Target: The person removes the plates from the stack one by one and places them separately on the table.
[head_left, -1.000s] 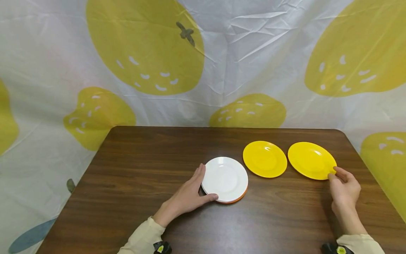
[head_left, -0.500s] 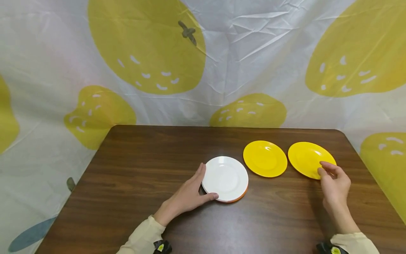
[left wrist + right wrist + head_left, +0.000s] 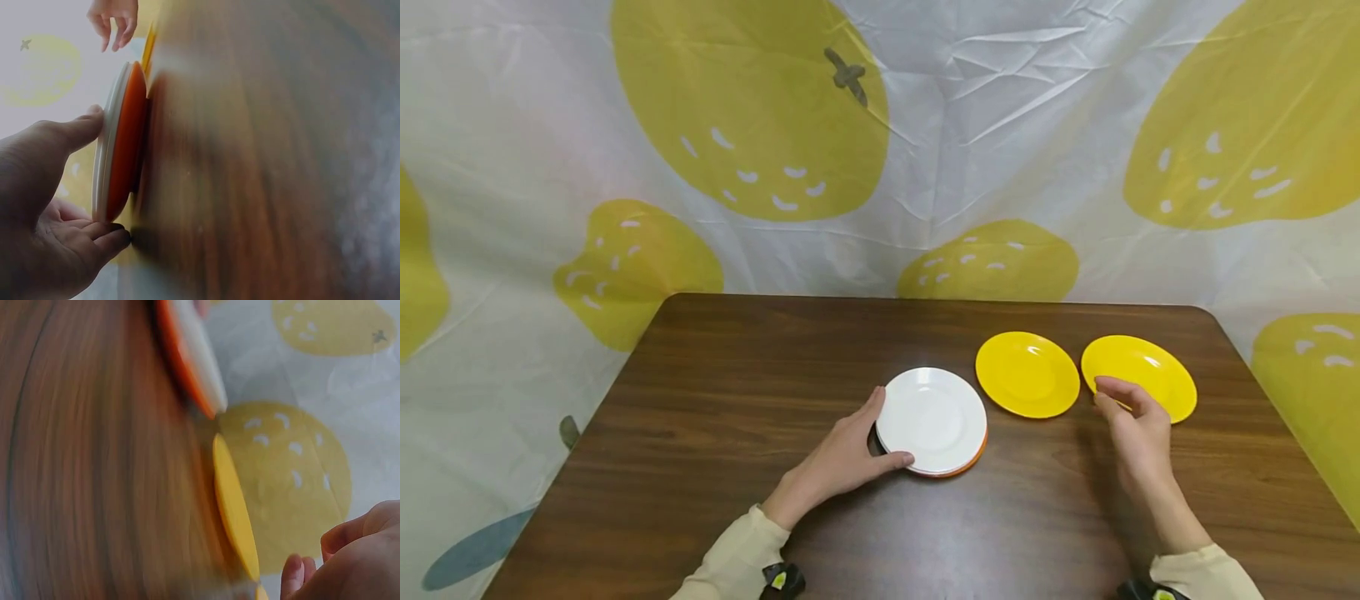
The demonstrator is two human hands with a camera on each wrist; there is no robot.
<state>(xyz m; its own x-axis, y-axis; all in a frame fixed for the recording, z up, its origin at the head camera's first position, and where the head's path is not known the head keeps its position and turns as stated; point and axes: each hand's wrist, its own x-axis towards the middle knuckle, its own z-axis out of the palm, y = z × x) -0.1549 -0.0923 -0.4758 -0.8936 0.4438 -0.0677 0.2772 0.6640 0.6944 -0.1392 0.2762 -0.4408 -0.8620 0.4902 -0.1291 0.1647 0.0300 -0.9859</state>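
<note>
A white plate tops a stack, with an orange plate beneath it. My left hand holds the stack's left side, thumb at the near rim and fingers along the far left rim. In the left wrist view the stack's rim lies between thumb and fingers. Two yellow plates lie to the right: the left yellow plate and the right yellow plate. My right hand hovers in front of the right yellow plate's left edge, fingers loosely bent, holding nothing. It hides part of that plate's near rim.
The plates lie on a brown wood-grain table. Behind it hangs a white cloth printed with large yellow fruit. Each wrist carries a dark strapped device, such as the left one.
My right hand has let go of the right yellow plate's rim and moved left across its front. My left hand stays at the stack, and the plates keep their places.
</note>
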